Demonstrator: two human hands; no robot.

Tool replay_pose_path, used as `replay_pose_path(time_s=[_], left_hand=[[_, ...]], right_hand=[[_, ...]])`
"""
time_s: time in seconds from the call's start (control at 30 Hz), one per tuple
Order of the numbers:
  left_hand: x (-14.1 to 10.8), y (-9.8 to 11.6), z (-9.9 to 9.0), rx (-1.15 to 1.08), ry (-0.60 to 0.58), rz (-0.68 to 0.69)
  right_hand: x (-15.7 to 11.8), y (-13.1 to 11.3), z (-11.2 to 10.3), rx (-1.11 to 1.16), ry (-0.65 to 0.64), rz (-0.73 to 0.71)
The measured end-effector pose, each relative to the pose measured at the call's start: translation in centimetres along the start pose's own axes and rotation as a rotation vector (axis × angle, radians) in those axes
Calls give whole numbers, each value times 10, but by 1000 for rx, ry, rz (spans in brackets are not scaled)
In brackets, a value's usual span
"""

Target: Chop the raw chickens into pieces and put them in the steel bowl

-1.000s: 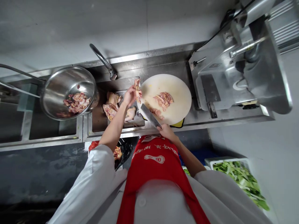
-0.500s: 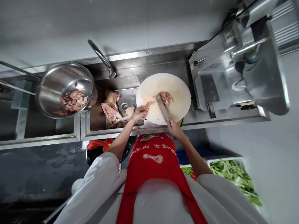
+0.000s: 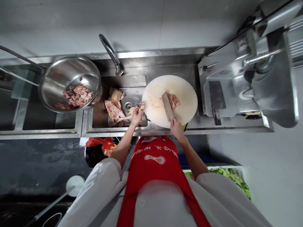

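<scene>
In the head view I see the left hand (image 3: 136, 117) pinching a small pink-and-yellow piece of raw meat (image 3: 142, 105) beside the left rim of the round white cutting board (image 3: 187, 85). The right hand (image 3: 176, 129) grips a broad, rectangular steel cleaver (image 3: 167, 107), its blade at the left edge of a reddish pile of chopped meat (image 3: 175, 101). I judge the chopping partly done: pinkish cut pieces (image 3: 78, 96) sit in the deep, shiny steel pot (image 3: 59, 73), but large pale-yellow poultry pieces (image 3: 113, 108) lie in the steel sink (image 3: 125, 81). White Chinese characters (image 3: 161, 148) mark the bright red apron (image 3: 151, 175); I cannot read them reliably.
</scene>
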State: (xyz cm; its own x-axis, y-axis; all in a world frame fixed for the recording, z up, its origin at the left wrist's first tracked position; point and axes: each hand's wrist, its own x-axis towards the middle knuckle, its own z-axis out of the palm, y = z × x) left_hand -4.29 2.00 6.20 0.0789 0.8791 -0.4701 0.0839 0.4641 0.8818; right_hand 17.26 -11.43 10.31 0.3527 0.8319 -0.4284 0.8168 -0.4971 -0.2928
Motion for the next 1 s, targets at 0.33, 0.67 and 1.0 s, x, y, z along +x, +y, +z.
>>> replay_pose_path(time_s=[0.33,0.67,1.0], left_hand=[[-2,-12,24,144,-88,130],[-14,-47,11,-78,-9,75],[-14,-53,14,-84,19,54]], right_hand=[[7,-13,-40,39,134,-60],[22,-47,-21,145,154,-174],[15,-58,-24,89,99,-148]])
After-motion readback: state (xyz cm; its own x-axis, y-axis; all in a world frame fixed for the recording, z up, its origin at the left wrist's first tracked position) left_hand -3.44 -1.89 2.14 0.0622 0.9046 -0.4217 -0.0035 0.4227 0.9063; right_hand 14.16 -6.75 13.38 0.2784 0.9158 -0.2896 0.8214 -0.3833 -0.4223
